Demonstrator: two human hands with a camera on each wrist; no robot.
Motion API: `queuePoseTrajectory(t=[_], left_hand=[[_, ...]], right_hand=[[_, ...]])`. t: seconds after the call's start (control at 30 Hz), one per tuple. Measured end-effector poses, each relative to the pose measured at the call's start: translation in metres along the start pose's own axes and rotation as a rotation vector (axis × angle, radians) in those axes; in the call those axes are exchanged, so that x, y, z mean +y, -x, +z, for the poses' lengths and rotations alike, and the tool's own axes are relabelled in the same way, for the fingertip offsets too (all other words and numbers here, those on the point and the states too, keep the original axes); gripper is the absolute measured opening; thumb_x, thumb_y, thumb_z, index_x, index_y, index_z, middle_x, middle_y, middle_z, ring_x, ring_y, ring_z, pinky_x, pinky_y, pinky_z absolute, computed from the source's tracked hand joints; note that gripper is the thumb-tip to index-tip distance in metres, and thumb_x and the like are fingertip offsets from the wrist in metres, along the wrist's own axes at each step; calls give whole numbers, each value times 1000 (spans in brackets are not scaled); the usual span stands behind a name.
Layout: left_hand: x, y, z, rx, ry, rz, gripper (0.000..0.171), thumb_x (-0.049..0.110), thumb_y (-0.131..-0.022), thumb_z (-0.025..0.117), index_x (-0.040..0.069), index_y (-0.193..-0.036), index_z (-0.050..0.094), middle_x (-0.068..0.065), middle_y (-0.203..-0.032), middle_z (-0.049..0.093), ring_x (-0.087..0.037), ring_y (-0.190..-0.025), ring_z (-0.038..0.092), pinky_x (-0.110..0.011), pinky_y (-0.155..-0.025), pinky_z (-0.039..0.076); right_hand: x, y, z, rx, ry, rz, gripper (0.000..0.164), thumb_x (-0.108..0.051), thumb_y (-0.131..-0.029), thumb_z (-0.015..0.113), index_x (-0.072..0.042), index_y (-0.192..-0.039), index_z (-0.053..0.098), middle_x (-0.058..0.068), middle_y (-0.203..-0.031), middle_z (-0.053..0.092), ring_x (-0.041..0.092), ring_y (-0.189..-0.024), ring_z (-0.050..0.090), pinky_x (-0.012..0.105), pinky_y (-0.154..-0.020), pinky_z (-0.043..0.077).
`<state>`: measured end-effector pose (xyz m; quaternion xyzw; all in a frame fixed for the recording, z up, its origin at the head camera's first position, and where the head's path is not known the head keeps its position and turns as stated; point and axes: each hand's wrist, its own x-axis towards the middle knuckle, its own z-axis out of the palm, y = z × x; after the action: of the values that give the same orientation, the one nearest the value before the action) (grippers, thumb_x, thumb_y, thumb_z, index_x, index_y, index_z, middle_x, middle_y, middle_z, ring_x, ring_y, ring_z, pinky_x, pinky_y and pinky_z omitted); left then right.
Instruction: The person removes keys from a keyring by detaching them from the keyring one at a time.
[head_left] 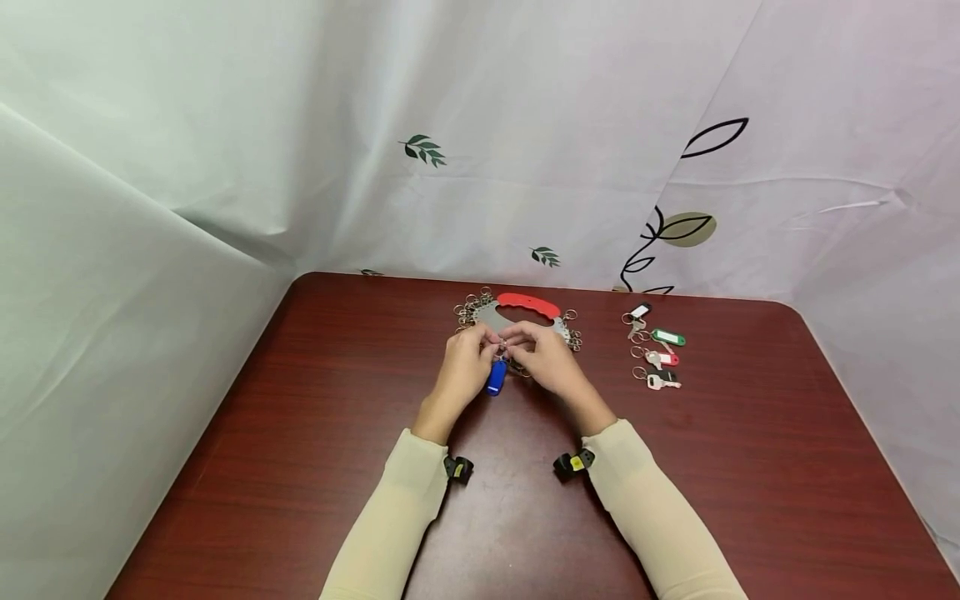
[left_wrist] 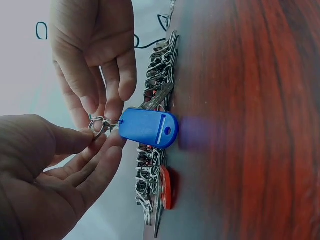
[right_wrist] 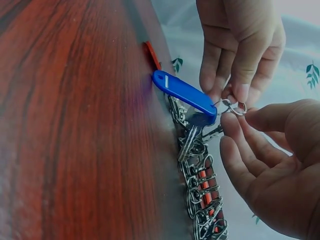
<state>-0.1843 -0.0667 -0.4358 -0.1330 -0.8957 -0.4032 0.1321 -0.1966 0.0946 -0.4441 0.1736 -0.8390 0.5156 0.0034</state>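
Observation:
In front of me, my left hand [head_left: 463, 367] and right hand [head_left: 546, 358] meet fingertip to fingertip. Thumb and fingers of each pinch small metal rings [right_wrist: 240, 111] between them. From these rings hangs a blue key tag [left_wrist: 148, 129], its slotted end pointing down toward the table. A silver key [right_wrist: 189, 142] dangles beside the tag. Just beyond the hands is a grey metal key holder plate [head_left: 491, 317] with a red grip [head_left: 528, 302]. Clusters of metal rings and clips [head_left: 467, 313] line both its sides; the hands cover its near part.
Right of the holder, tagged keys lie in a column: a black tag [head_left: 641, 311], a green tag [head_left: 669, 337], a red tag [head_left: 668, 360] and a silver key [head_left: 663, 382] over a dark tag. White cloth [head_left: 480, 167] rises behind the brown table [head_left: 300, 400].

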Motion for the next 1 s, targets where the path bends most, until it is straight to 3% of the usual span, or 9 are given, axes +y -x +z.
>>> queuePoseTrajectory(t=[0.17,0.5,0.73,1.0], left_hand=[[1,1,1,16,-7,30,6,1,-85,70,6,-82,67,-9,-77,71,-19,-71,63,-36,-64,56],[2,1,2,-23,-41,-13,8,2,-84,70,8,-81,65,-5,-73,67,-16,-67,60,-33,-60,54],[3,1,1,-16,-61,-8,8,1,-83,70,6,-82,64,-6,-74,68,-17,-68,62,-33,-61,55],[2,0,1,-26,-59,16,10,2,-83,71,8,-79,65,-5,-73,68,-17,-69,61,-34,-62,54]], right_hand=[[1,-1,2,17,30,-19,16,-2,-88,67,-3,-104,69,15,-94,74,22,-82,71,41,-73,60],[1,0,4,32,54,-19,15,-3,-88,67,-5,-102,70,12,-92,74,19,-80,70,38,-71,60],[-6,3,4,36,27,-7,14,-6,-88,69,-3,-102,70,16,-93,74,24,-81,71,43,-72,59],[1,0,4,44,88,-48,12,-6,-87,70,-6,-98,70,10,-91,75,17,-76,69,38,-69,59]])
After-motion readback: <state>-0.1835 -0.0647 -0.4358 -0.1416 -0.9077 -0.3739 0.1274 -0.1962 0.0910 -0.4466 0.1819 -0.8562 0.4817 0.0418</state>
